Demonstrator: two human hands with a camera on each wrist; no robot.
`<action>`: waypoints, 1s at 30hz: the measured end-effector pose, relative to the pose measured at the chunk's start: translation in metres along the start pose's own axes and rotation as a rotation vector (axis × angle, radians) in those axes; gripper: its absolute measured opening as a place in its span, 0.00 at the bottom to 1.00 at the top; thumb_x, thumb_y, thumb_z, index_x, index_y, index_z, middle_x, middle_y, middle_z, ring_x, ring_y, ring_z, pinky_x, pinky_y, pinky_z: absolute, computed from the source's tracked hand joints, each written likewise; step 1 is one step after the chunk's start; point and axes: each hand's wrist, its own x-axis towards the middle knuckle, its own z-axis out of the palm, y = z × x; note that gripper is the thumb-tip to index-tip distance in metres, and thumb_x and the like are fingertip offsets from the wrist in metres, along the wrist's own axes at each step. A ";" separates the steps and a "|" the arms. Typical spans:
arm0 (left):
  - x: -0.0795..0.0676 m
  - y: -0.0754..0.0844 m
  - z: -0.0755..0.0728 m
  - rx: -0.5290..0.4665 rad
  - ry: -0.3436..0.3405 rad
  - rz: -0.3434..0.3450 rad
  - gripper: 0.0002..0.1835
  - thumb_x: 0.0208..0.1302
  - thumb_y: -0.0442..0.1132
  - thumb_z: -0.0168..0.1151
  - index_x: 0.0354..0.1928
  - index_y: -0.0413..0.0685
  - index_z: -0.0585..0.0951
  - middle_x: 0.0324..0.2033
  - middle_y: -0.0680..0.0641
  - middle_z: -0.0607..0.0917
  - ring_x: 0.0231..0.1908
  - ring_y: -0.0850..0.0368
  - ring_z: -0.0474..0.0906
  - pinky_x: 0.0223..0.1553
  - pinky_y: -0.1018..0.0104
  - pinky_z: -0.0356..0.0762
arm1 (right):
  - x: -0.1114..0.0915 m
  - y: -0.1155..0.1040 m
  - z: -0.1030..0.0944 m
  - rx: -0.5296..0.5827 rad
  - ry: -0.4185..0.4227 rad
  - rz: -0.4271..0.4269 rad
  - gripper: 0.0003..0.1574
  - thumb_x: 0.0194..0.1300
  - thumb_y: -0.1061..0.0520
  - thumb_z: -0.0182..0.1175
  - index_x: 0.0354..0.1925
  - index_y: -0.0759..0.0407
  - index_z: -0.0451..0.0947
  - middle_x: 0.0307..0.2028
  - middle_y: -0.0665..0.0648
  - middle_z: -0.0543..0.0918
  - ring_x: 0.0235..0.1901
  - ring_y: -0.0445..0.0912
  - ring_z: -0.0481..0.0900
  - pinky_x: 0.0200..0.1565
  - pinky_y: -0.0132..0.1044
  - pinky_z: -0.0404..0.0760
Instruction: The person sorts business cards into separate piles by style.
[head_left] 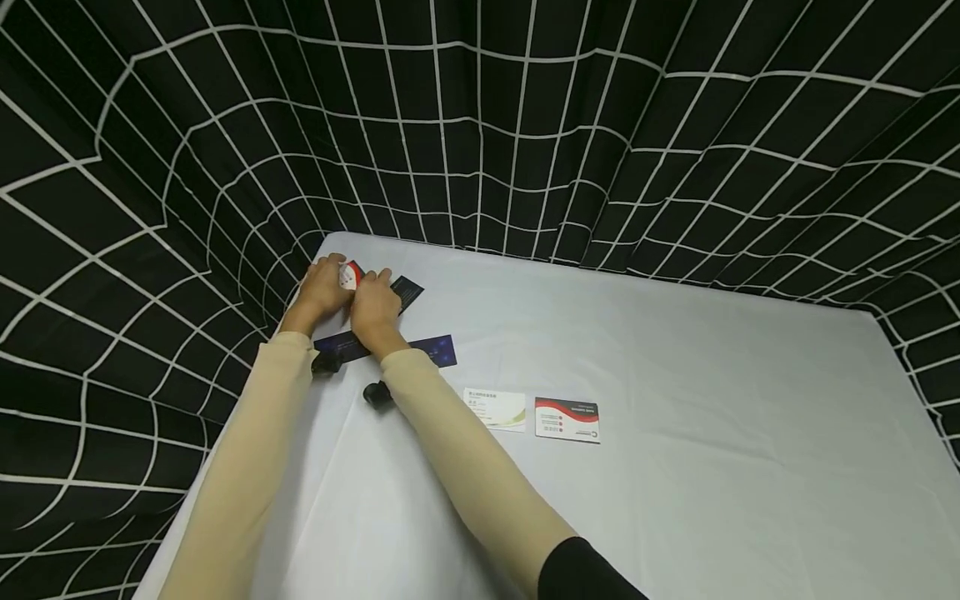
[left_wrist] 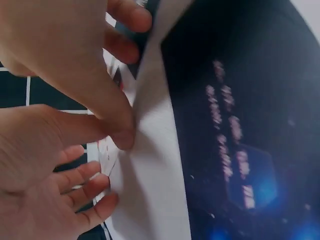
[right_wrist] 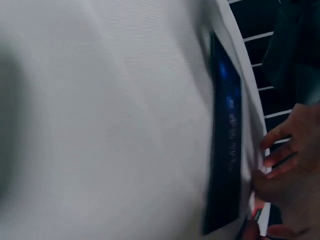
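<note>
My left hand [head_left: 321,287] and right hand [head_left: 375,304] are side by side at the table's far left corner. Between them is a red and white business card [head_left: 348,276], held at its edges by fingers of both hands. Much of it is hidden; in the left wrist view the thumbs come close together beside it. A dark business card [head_left: 407,292] lies partly under my right hand. Nearer me, below the wrists, lies a dark blue card strip [head_left: 442,350], its middle covered by the right wrist; it appears large in the left wrist view [left_wrist: 225,125].
A white business card [head_left: 498,408] lies partly behind the right sleeve, beside a red, black and white card [head_left: 567,419]. Black netted-pattern curtains [head_left: 480,125] border the white table [head_left: 712,417]. Black wrist cameras [head_left: 377,394] hang under the forearms.
</note>
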 end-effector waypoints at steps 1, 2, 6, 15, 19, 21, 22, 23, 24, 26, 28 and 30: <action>0.001 0.000 -0.002 -0.021 0.007 0.000 0.37 0.57 0.33 0.62 0.67 0.28 0.61 0.59 0.24 0.67 0.59 0.30 0.63 0.58 0.41 0.62 | 0.003 -0.003 -0.002 -0.010 -0.007 0.000 0.19 0.68 0.49 0.58 0.52 0.59 0.75 0.47 0.56 0.74 0.36 0.44 0.81 0.31 0.37 0.82; 0.003 -0.001 -0.004 -0.040 0.014 0.002 0.37 0.56 0.32 0.62 0.67 0.27 0.61 0.59 0.24 0.67 0.59 0.30 0.63 0.59 0.42 0.61 | 0.005 -0.005 -0.004 -0.021 -0.018 0.005 0.19 0.69 0.49 0.57 0.51 0.58 0.76 0.46 0.56 0.75 0.38 0.43 0.81 0.32 0.37 0.82; 0.009 -0.002 -0.005 -0.072 -0.002 -0.007 0.37 0.54 0.29 0.63 0.66 0.27 0.62 0.60 0.24 0.65 0.59 0.32 0.63 0.60 0.44 0.60 | 0.013 -0.007 -0.011 -0.028 -0.086 0.042 0.19 0.69 0.47 0.57 0.52 0.56 0.78 0.45 0.54 0.78 0.43 0.44 0.79 0.38 0.39 0.81; 0.009 -0.002 -0.004 0.016 -0.047 -0.086 0.32 0.51 0.32 0.66 0.57 0.23 0.67 0.55 0.23 0.65 0.56 0.30 0.63 0.59 0.39 0.62 | 0.023 -0.002 -0.011 0.063 -0.168 0.143 0.41 0.49 0.39 0.74 0.55 0.60 0.77 0.55 0.60 0.74 0.42 0.45 0.78 0.37 0.38 0.81; 0.007 0.001 -0.009 0.063 -0.011 -0.106 0.32 0.48 0.34 0.69 0.54 0.23 0.70 0.55 0.23 0.66 0.58 0.28 0.61 0.59 0.38 0.60 | 0.024 -0.004 -0.013 0.085 -0.157 0.138 0.41 0.47 0.40 0.76 0.54 0.59 0.77 0.53 0.59 0.74 0.41 0.46 0.81 0.38 0.39 0.80; 0.005 0.002 -0.009 0.086 0.010 -0.103 0.28 0.48 0.34 0.69 0.51 0.25 0.73 0.53 0.23 0.68 0.56 0.28 0.62 0.58 0.39 0.61 | 0.022 -0.004 -0.013 0.088 -0.148 0.122 0.36 0.52 0.41 0.73 0.53 0.58 0.76 0.48 0.57 0.76 0.42 0.47 0.81 0.40 0.40 0.80; 0.003 0.002 -0.010 0.091 0.022 -0.102 0.27 0.48 0.34 0.70 0.50 0.25 0.74 0.52 0.24 0.68 0.56 0.29 0.62 0.58 0.40 0.61 | 0.021 -0.004 -0.013 0.090 -0.142 0.113 0.35 0.54 0.41 0.71 0.54 0.58 0.75 0.47 0.57 0.77 0.43 0.47 0.81 0.40 0.40 0.80; 0.002 0.002 -0.010 0.097 0.034 -0.099 0.26 0.48 0.35 0.70 0.49 0.26 0.75 0.52 0.24 0.68 0.56 0.29 0.62 0.58 0.40 0.61 | 0.020 -0.004 -0.013 0.093 -0.135 0.106 0.34 0.56 0.41 0.69 0.54 0.58 0.74 0.46 0.57 0.78 0.43 0.47 0.81 0.40 0.40 0.80; 0.001 0.002 -0.010 0.092 0.047 -0.097 0.26 0.48 0.35 0.71 0.48 0.27 0.76 0.51 0.24 0.69 0.55 0.29 0.62 0.58 0.41 0.61 | 0.019 -0.004 -0.013 0.099 -0.127 0.101 0.34 0.58 0.42 0.68 0.56 0.58 0.73 0.46 0.57 0.78 0.44 0.47 0.81 0.41 0.40 0.80; -0.001 0.000 -0.008 0.067 0.070 -0.096 0.27 0.48 0.34 0.72 0.49 0.28 0.75 0.52 0.25 0.68 0.55 0.30 0.62 0.58 0.41 0.60 | 0.018 -0.004 -0.013 0.116 -0.117 0.094 0.36 0.59 0.42 0.68 0.58 0.59 0.71 0.47 0.57 0.77 0.45 0.47 0.81 0.41 0.41 0.80; -0.003 -0.001 -0.006 0.028 0.081 -0.084 0.30 0.48 0.34 0.73 0.53 0.29 0.72 0.54 0.25 0.68 0.56 0.30 0.62 0.59 0.42 0.60 | 0.017 -0.003 -0.012 0.130 -0.106 0.083 0.34 0.59 0.43 0.68 0.56 0.59 0.72 0.46 0.57 0.77 0.45 0.47 0.81 0.41 0.41 0.80; -0.004 -0.003 -0.003 -0.014 0.093 -0.070 0.34 0.48 0.32 0.73 0.57 0.30 0.69 0.56 0.26 0.70 0.56 0.30 0.62 0.59 0.42 0.60 | 0.015 -0.002 -0.011 0.142 -0.100 0.066 0.26 0.59 0.45 0.68 0.50 0.57 0.79 0.45 0.57 0.78 0.44 0.48 0.81 0.40 0.41 0.80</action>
